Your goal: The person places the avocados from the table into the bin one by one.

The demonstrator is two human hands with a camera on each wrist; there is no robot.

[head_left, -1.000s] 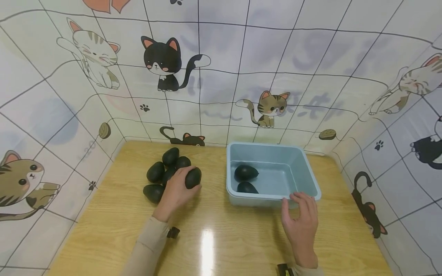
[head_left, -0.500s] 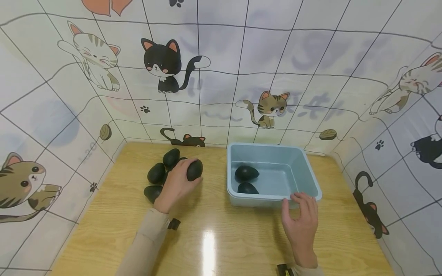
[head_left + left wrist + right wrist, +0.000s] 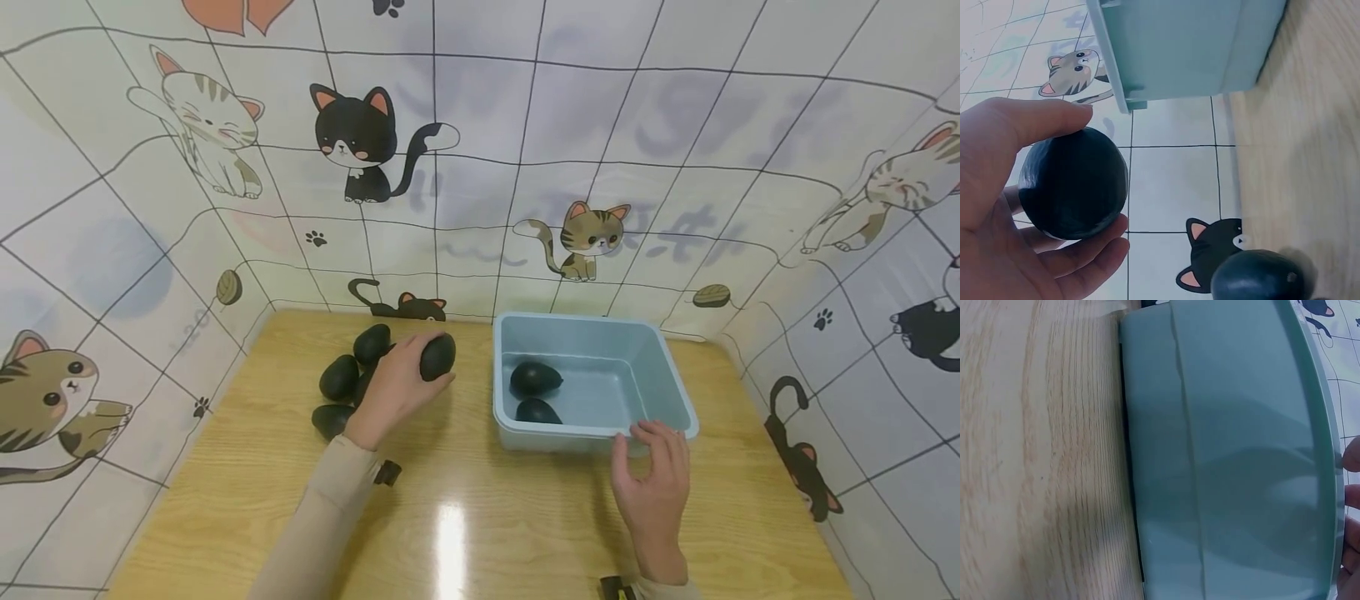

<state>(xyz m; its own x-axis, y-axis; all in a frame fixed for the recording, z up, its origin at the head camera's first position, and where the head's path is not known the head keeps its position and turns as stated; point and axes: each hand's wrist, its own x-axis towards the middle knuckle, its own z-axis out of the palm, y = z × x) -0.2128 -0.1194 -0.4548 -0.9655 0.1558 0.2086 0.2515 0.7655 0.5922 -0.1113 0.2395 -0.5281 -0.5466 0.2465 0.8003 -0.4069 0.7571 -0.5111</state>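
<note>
Left hand (image 3: 397, 387) and dark-skinned avocado (image 3: 437, 357) have shifted together toward one o'clock in the head view, while the right hand (image 3: 652, 483) and the light blue plastic bin (image 3: 540, 438) look unmoved. What matters most now is that the bin lies at about three o'clock from the gripped avocado, well apart across the wooden table (image 3: 525, 517). This avocado's long axis seems to run from seven to one. It sits between the left thumb and fingers; the right hand, nearer the bin, touches its near rim with loosely bent fingers. Counted: one bin; two avocados inside (image 3: 535, 378), toward its nine-o'clock end; three avocados on the table (image 3: 340, 377) plainly seen, around nine to ten o'clock from the left hand, plus at least one half hidden by it.

Left wrist view: thumb and fingers wrap the same avocado, its long axis hard to judge here; the bin is at one o'clock, one loose avocado (image 3: 1260, 275) at four.

Right wrist view: the bin's outer wall fills the middle, fingertips (image 3: 1352, 495) at its rim toward three o'clock.
</note>
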